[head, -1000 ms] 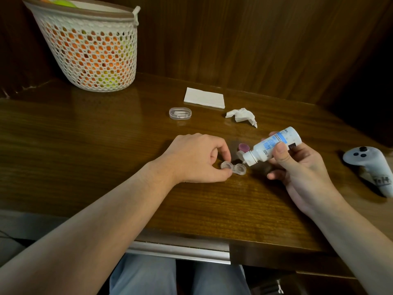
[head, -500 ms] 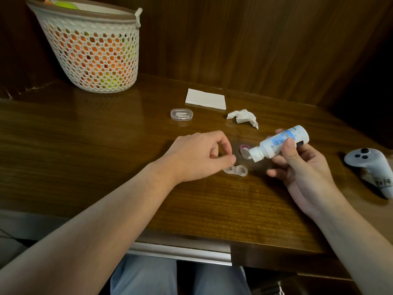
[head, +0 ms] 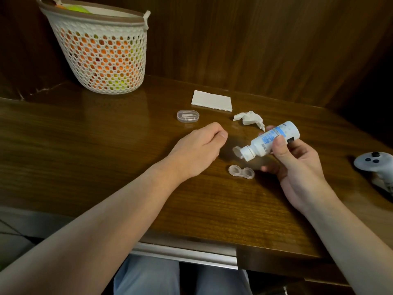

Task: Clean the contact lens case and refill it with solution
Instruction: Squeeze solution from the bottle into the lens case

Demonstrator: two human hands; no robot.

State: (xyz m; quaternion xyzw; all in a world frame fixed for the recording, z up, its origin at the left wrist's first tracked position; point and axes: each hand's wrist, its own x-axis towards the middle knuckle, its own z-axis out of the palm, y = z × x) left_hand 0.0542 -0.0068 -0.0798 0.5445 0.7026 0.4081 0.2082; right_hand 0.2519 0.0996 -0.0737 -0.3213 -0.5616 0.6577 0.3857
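Two hands are over the bench (head: 106, 150), and only one has hold of anything. At the far left corner stands the mesh basket (head: 102, 54) of coloured balls. Further along the back, a small clear oval box (head: 188, 116) lies flat, with a folded white tissue (head: 211, 100) behind it and a crumpled tissue (head: 248, 119) beside that.

My left hand (head: 197, 150) has let go of the lens case (head: 241, 171): a second ago its thumb and forefinger steadied the case's left well, and now it has drawn back toward the far edge. Its fingers (head: 220, 135) are loosely curled; I cannot see whether they cover anything, such as the pink cap that showed earlier. The case lies open on the bench, near its middle, touched by neither hand.

My right hand (head: 297, 165) grips the solution bottle (head: 271, 140), fingers wrapped round its body, flip cap open. The nozzle has lifted off the case and now hangs above it, pointing down-left. I judge the refill is finished or paused; I cannot see liquid in the wells. Probably closing the bottle and capping the case come next.

At the right edge sits a grey controller (head: 376, 165).
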